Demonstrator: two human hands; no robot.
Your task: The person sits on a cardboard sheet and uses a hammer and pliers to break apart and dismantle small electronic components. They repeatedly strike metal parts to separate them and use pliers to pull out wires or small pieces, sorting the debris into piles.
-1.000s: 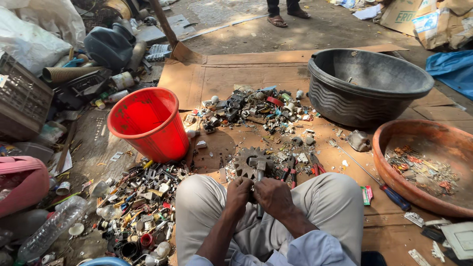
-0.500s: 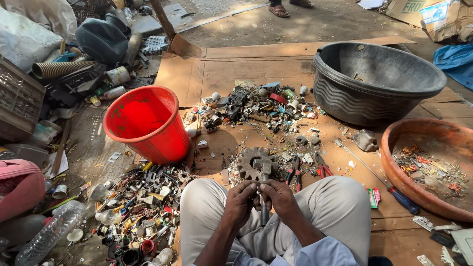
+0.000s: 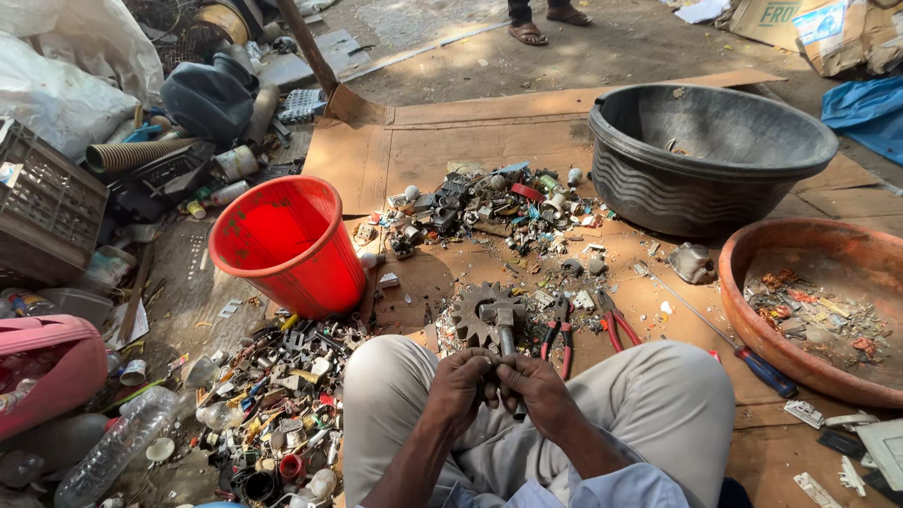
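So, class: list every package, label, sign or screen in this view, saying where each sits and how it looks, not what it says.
Cardboard box: top right corner, brown, with a white-and-blue printed label on its side.
Clear plastic bottle: bottom left, lying on its side, no label legible.
Small cans: upper left among the scrap, round, pale labels.
No signs or screens in view.

1 head view: looks steeply down, close over lap, forward across cardboard to far ground.
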